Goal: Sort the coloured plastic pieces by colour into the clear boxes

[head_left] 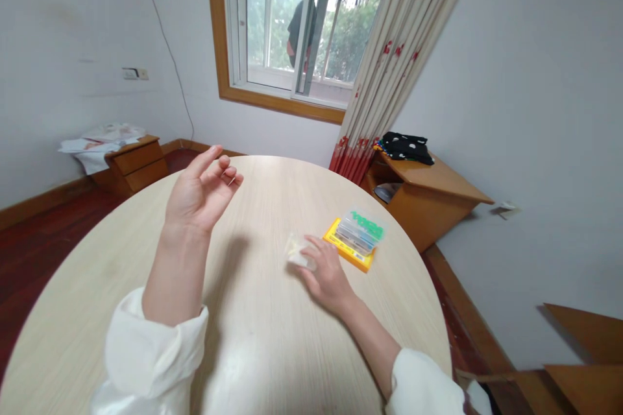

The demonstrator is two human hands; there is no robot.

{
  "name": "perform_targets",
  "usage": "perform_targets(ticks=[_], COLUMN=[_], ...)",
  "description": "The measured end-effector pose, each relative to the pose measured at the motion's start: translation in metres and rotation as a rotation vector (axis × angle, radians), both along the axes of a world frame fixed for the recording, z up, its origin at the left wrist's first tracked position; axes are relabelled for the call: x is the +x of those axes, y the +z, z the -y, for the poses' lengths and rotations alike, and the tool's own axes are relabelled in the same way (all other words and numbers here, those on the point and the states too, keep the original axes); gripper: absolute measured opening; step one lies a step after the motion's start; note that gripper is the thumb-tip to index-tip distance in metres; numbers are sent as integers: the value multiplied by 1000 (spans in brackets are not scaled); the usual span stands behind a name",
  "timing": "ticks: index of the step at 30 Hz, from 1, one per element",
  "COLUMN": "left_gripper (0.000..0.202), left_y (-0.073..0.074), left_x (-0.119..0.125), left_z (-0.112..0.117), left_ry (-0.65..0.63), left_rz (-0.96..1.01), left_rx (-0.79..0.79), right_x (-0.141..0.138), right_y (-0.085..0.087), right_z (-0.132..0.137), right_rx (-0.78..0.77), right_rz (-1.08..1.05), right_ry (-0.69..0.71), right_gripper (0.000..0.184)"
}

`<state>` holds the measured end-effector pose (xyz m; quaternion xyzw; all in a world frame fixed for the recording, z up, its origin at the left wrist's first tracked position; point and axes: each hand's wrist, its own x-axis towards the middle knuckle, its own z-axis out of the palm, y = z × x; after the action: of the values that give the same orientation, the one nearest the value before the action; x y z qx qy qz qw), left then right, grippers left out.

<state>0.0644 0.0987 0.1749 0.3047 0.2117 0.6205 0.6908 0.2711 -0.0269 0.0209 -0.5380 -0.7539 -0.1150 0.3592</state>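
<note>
My left hand (202,193) is raised above the round wooden table (253,343), palm turned inward and fingers loosely bent together. A tiny thin sliver shows at its fingertips; I cannot make out what it is. My right hand (325,273) lies on the table with its fingers pressed on a small clear plastic packet (294,251). Just right of that hand lies a flat yellow card with a clear blister and green print (357,237), apart from the fingers.
A low wooden cabinet (428,191) with a black dotted cloth (406,146) stands beyond the table's right edge, beside a striped curtain (389,71). A bedside cabinet with papers (127,159) is at the left wall. A person stands outside the window (299,29).
</note>
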Motion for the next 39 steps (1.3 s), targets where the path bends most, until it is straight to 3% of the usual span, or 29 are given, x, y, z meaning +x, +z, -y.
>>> perform_targets(ticks=[3,5,7,13,34,37,39], left_gripper=[8,8,9,11,12,14,27], left_y=[1,2,1,0,4,-2,-13], left_x=[0,-1,-3,-3,-2,-2,-6], left_z=[1,1,0,-1,10,21,31], left_ry=[2,-9,-19,-25,-43,11,113], left_rz=[7,22,42,54,43,-66,-308], left_rx=[2,2,1,8,37,124,304], right_x=[31,55,74,91,85,70,53], right_y=[22,33,38,30,33,35,34], right_z=[-8,-8,-5,2,4,6,8], right_rx=[285,324,312,183,141,223,219], right_rz=[26,55,67,109,34,-15,-19], right_ry=[-286,-461,-553,-547,-615,-627,-565], right_gripper=[29,27,28,28,32,38,41])
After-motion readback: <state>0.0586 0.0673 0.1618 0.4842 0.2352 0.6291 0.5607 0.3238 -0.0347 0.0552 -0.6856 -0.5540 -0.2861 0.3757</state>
